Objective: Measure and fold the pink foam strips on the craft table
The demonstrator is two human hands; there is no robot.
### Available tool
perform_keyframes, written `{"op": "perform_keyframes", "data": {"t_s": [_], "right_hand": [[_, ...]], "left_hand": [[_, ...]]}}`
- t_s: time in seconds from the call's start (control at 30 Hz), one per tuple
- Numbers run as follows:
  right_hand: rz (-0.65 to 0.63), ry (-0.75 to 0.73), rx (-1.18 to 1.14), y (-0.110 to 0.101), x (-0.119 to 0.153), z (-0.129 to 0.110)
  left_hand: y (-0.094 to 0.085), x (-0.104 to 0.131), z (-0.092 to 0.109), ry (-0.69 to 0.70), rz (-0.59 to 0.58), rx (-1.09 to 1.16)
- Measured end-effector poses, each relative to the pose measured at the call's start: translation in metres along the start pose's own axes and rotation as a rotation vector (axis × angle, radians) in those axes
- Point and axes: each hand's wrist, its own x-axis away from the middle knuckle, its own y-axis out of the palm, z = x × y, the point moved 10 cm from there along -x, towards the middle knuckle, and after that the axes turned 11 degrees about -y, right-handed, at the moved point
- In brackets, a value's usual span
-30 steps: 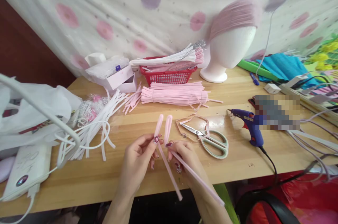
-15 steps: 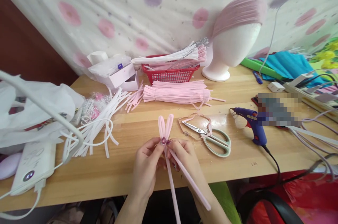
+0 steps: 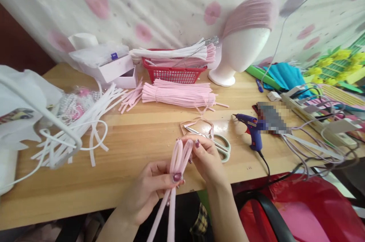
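Observation:
Two loops of pink pipe cleaner (image 3: pixel 176 158) stand up side by side, with their long tails hanging down over the table's front edge. My left hand (image 3: pixel 155 183) pinches them where loops and tails meet, thumb on top. The fingers of my right hand (image 3: pixel 207 156) are closed at the upper part of the right loop. Just behind that hand lie scissors (image 3: pixel 224 147) with pale green handles, their blades partly hidden. A bundle of pink pipe cleaners (image 3: pixel 176 94) rests farther back on the wooden table (image 3: pixel 122 181).
A red basket (image 3: pixel 173 74) of pipe cleaners and a white foam head (image 3: pixel 242 52) are at the back. White strips (image 3: pixel 82 124) and a lamp arm (image 3: pixel 40 105) lie left. A blue glue gun (image 3: pixel 252 130), cables and a power strip (image 3: pixel 313 116) sit right.
My right hand has moved from the base of the loops up to the right loop. My left hand still pinches the base. The loops are tilted more, and the camera view has shifted.

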Motion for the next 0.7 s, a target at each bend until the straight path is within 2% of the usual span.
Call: {"op": "perform_keyframes", "data": {"t_s": [0.2, 0.43, 0.7], "right_hand": [[0.028, -0.106, -0.037, 0.001, 0.004, 0.0], [0.076, -0.148, -0.026, -0.003, 0.003, -0.006], [0.032, -0.205, -0.148, 0.009, -0.001, -0.012]], "left_hand": [[0.013, -0.005, -0.012, -0.06, -0.083, 0.058], [0.017, -0.006, -0.016, -0.109, -0.093, 0.083], [0.018, -0.007, -0.02, -0.15, -0.13, 0.096]]}}
